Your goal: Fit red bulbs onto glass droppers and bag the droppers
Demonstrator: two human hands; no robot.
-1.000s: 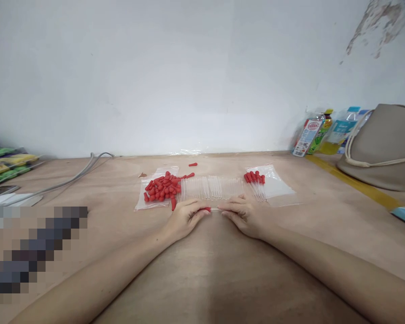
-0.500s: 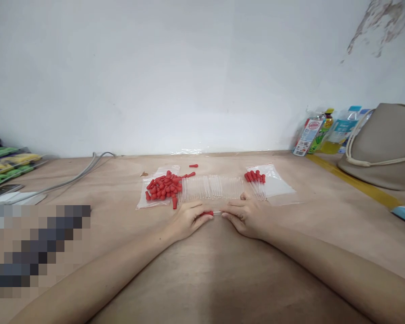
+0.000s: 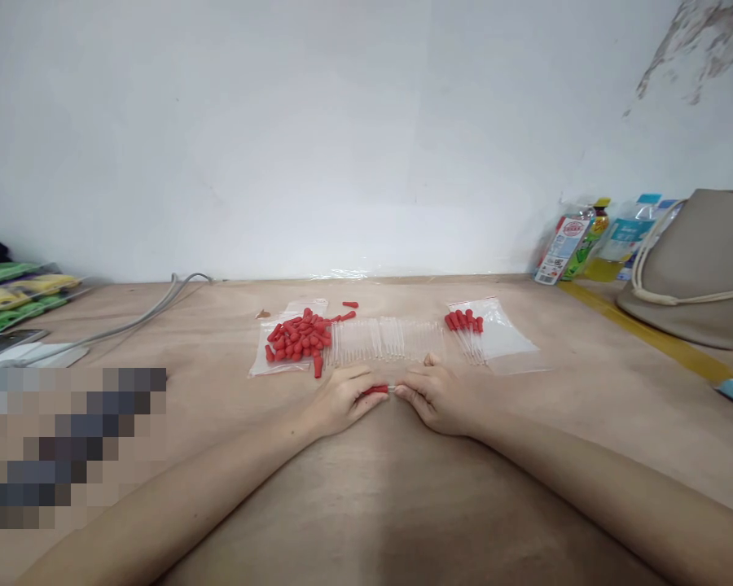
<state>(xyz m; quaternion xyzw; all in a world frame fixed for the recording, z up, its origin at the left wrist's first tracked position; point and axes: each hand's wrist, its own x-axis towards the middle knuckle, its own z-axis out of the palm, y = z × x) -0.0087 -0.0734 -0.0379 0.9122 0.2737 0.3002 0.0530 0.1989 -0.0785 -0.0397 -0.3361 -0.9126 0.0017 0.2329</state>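
Between the fingers of my left hand (image 3: pixel 344 400) is a red rubber dropper bulb (image 3: pixel 375 390). My right hand (image 3: pixel 433 396) pinches a thin clear glass tube (image 3: pixel 392 388), whose short visible part meets the bulb's open end. How deep the tube sits in the bulb I cannot tell. Beyond my left hand, a heap of red bulbs (image 3: pixel 302 335) lies on a clear plastic bag (image 3: pixel 260 358). A row of clear glass tubes (image 3: pixel 382 338) stretches along the table behind both hands. Past my right hand, several tubes with red bulbs on them (image 3: pixel 465 321) rest partly on another bag (image 3: pixel 506 330).
At the back right stand a carton (image 3: pixel 562 248), bottles (image 3: pixel 620 244) and a beige bag (image 3: pixel 696 268). Yellow tape (image 3: pixel 665 335) crosses the table there. A grey cable (image 3: pixel 140 313) and green and yellow packs (image 3: pixel 21 297) lie at the left. A wall closes the back.
My right hand has come slightly nearer my left, and less of the glass tube shows between them. More of the red bulb is visible. The view has shifted a little.
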